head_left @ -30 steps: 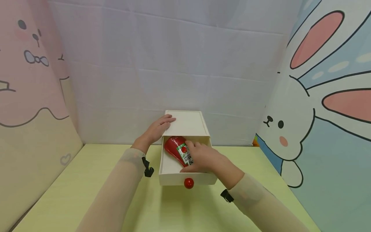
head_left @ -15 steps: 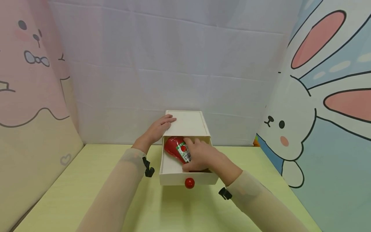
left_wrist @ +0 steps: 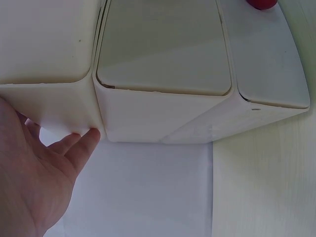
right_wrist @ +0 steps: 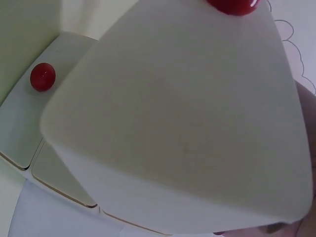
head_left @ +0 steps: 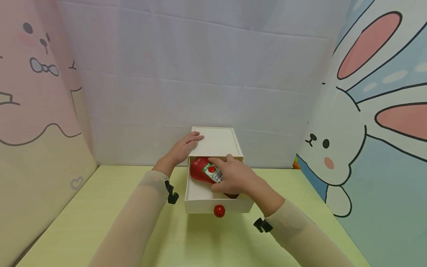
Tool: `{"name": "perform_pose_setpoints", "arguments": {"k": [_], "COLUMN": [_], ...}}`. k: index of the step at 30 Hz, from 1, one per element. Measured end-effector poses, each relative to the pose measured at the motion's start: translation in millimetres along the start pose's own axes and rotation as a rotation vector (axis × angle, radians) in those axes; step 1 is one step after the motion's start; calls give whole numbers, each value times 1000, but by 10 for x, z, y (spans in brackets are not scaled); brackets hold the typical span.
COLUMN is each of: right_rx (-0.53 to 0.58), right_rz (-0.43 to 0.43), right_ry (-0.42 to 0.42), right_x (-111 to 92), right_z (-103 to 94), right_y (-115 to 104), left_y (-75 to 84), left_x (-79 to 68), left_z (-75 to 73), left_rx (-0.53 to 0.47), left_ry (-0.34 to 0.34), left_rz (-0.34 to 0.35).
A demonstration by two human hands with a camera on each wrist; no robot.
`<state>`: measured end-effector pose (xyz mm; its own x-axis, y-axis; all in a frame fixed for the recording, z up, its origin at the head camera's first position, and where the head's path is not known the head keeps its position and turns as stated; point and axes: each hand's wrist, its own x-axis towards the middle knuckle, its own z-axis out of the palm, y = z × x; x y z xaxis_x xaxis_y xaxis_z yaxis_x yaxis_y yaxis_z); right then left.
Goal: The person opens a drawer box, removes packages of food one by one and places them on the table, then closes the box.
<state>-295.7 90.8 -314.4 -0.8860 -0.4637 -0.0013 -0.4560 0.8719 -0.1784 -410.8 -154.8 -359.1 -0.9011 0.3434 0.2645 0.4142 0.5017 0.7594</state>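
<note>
We see 1 red knob (head_left: 219,211) on the front of the open white drawer (head_left: 200,206). Inside, the red bottle (head_left: 201,170) lies slanted, and the right hand (head_left: 235,176) holds it with bent fingers. Farther back, we see the left hand (head_left: 180,150) rest on the white box (head_left: 218,141), fingers long and loose.

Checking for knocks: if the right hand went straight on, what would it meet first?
The right hand would likely meet the red bottle lying in the drawer first; exact contact is unclear.
</note>
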Motion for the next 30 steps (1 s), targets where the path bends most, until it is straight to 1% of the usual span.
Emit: {"name": "perform_pose_setpoints", "arguments": {"k": [5,17,20,25,30], "right_rx": [-3,13,32,88,125], "right_rz": [-33,-61,-73,-65,-77], "right_ry": [24,23,14,5,30], "right_x": [-74,-289,-349,-424,-482], "right_z": [-54,-176,-218,-274,-290], "right_y": [26,132,160,201,261], "left_y": [10,16,19,18,11], "left_x": [-5,-1,1,1,5], "left_z": [5,10,13,14,22], "left_rx": [5,21,23,14,15], "left_ry": [-2,2,6,8,7], "left_rz": [-15,-24,-35,-40,-34]}}
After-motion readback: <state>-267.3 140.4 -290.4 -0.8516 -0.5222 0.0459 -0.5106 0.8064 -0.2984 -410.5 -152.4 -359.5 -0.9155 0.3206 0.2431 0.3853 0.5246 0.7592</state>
